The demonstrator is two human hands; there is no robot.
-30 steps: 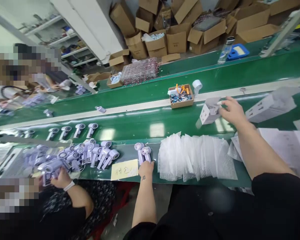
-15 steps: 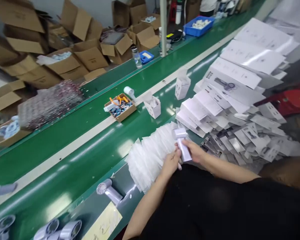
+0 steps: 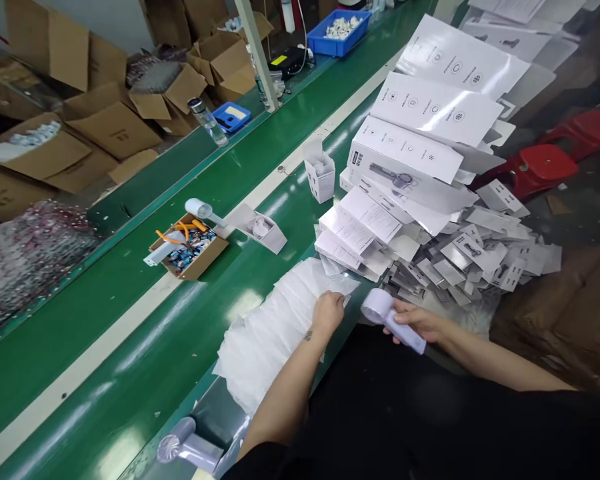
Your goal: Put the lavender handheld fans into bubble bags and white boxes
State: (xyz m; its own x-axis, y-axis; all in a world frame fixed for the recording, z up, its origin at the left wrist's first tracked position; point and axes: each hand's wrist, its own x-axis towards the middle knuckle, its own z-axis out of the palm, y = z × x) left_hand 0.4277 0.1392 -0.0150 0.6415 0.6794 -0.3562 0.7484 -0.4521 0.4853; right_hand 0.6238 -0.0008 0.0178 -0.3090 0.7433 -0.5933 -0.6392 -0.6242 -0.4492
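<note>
Nearby, the right hand (image 3: 421, 323) clamped a lilac fan (image 3: 386, 312) by its handle (image 3: 411, 338), probably sparing the head (image 3: 376, 304); the left hand (image 3: 329, 310) curled over white pouches (image 3: 267, 330), grip unclear.

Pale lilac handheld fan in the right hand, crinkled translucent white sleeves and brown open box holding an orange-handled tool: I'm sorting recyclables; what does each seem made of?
Pale lilac handheld fan: probably hard plastic, softly glossy, given its smooth, evenly coloured shell.
Crinkled translucent white sleeves: likely plastic film, slightly shiny, judging by the wrinkles.
Brown open box: apparently matte cardboard, from its flat tan wall.
</note>
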